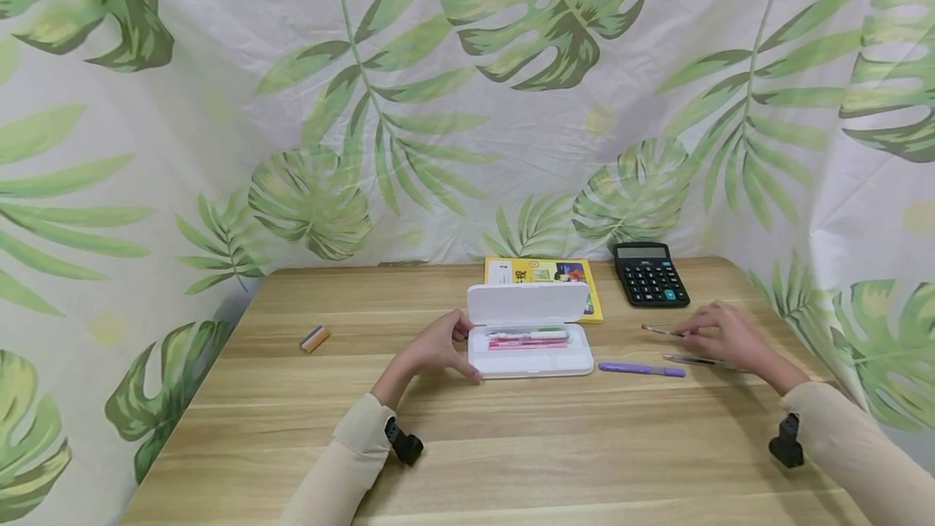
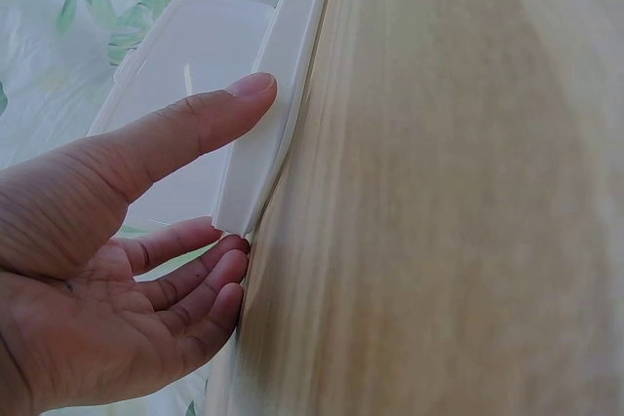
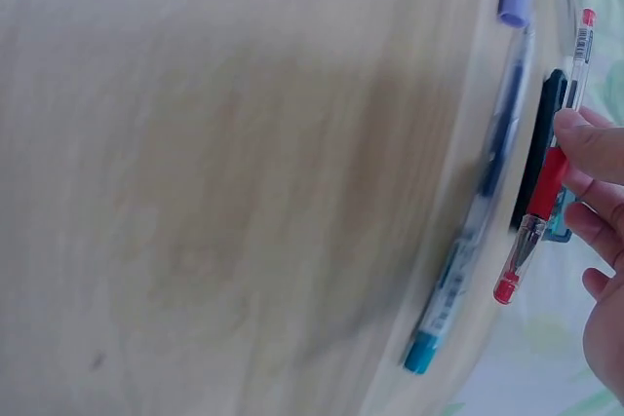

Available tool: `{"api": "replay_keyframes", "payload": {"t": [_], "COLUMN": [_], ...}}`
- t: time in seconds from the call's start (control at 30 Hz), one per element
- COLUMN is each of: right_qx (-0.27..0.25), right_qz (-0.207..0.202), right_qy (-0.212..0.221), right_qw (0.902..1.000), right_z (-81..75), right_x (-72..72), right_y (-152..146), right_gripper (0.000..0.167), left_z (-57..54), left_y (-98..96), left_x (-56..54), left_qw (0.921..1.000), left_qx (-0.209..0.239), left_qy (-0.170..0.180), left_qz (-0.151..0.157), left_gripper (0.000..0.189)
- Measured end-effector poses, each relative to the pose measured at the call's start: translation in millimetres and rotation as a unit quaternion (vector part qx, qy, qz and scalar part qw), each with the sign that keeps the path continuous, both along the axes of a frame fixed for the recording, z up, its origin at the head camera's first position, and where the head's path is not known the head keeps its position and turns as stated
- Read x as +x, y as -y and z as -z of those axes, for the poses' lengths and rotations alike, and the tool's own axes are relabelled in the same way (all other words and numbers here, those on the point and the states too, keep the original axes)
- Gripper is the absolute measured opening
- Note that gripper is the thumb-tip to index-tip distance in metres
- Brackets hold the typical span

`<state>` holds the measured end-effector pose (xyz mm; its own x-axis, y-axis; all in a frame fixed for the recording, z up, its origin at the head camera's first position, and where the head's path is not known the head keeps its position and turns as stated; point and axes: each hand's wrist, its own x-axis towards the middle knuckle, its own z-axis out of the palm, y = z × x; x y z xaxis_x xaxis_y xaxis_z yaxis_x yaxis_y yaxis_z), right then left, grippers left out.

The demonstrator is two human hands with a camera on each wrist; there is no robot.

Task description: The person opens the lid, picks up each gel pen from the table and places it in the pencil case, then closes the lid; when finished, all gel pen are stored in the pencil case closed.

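We are finding the hands well apart. The right hand (image 1: pixel 719 338) is pinching the red pen (image 3: pixel 548 182); whether the pen is touching the table, we cannot tell. Its long axis is running roughly nine to three o'clock in the head view, the nine-o'clock end pointing toward the white pencil case (image 1: pixel 511 362). From that case the pen is lying just short of three o'clock. The left hand (image 1: pixel 438 343) is gripping the case's left end, at nine o'clock, so from there the pen is lying at three o'clock, beyond the case.
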<state>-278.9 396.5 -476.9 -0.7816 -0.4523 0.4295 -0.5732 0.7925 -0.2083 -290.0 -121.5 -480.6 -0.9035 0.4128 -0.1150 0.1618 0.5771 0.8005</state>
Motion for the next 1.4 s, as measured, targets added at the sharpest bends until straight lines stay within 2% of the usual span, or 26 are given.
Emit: {"api": "replay_keyframes", "payload": {"t": [0.3, 0.53, 0.73, 1.0, 1.23, 1.4], "right_qx": [-0.026, -0.03, -0.042, -0.008, 0.015, 0.022], "right_qz": [-0.049, -0.101, -0.14, -0.135, -0.147, -0.144], "right_qy": [-0.017, -0.036, -0.025, 0.034, 0.018, 0.031], "right_qw": [0.9983, 0.9938, 0.9889, 0.9903, 0.9889, 0.9889], "right_z": [-13.9, -26.1, -31.2, -29.6, -22.5, -18.1], "right_x": [-1.6, -5.4, -5.3, -7.1, -13.3, -15.5], "right_y": [37, 82, 129, 181, 207, 215], "right_gripper": [0.024, 0.026, 0.024, 0.017, 0.015, 0.013], "left_z": [0.5, 0.8, 1.7, 0.3, 0.0, 0.5], "left_y": [0.1, 0.7, 1.4, 1.0, -0.1, -0.2], "left_x": [3.0, 3.1, 1.8, 1.6, 0.7, -0.2], "left_qw": [0.9999, 1.0, 1.0, 1.0, 1.0, 1.0], "left_qx": [0.007, 0.006, 0.001, 0.006, 0.005, 0.004], "left_qy": [0.006, 0.003, 0.001, 0.002, 0.002, 0.002], "left_qz": [-0.007, -0.006, 0.0, 0.003, 0.002, 0.002], "left_gripper": [0.077, 0.077, 0.078, 0.078, 0.079, 0.08]}}
